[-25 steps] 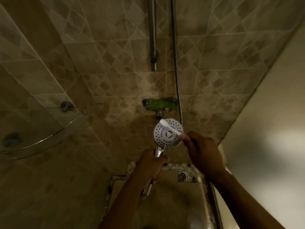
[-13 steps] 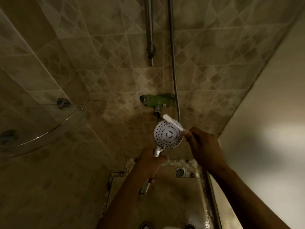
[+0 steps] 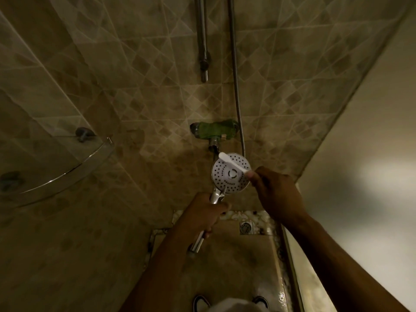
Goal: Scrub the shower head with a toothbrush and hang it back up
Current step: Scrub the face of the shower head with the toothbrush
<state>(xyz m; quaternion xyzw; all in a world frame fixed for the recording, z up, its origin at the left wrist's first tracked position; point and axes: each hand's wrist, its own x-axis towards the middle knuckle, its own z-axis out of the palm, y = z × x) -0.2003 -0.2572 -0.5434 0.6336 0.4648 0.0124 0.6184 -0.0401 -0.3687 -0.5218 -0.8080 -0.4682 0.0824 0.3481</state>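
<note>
- The round white shower head with dark nozzle holes and a chrome handle (image 3: 230,174) is held out in front of the tiled wall, just below the green-wrapped tap fitting (image 3: 215,130), with its face turned up toward the camera.
- The left hand (image 3: 202,210) is wrapped around the chrome handle below the face; a firm grip here should stop the head twisting under the brush.
- The right hand (image 3: 273,194) pinches the white toothbrush (image 3: 234,164) near its lower end, and the brush lies slanted across the upper part of the face, its head at the top-left rim.
- The scrubbing looks to be in progress; short strokes working ring by ring over the nozzle holes would likely cover the face best.
- The metal hose (image 3: 236,91) runs up the wall just beside the head, so keep it slack.
- The chrome wall rail (image 3: 202,41) above is probably where it hangs afterwards.
</note>
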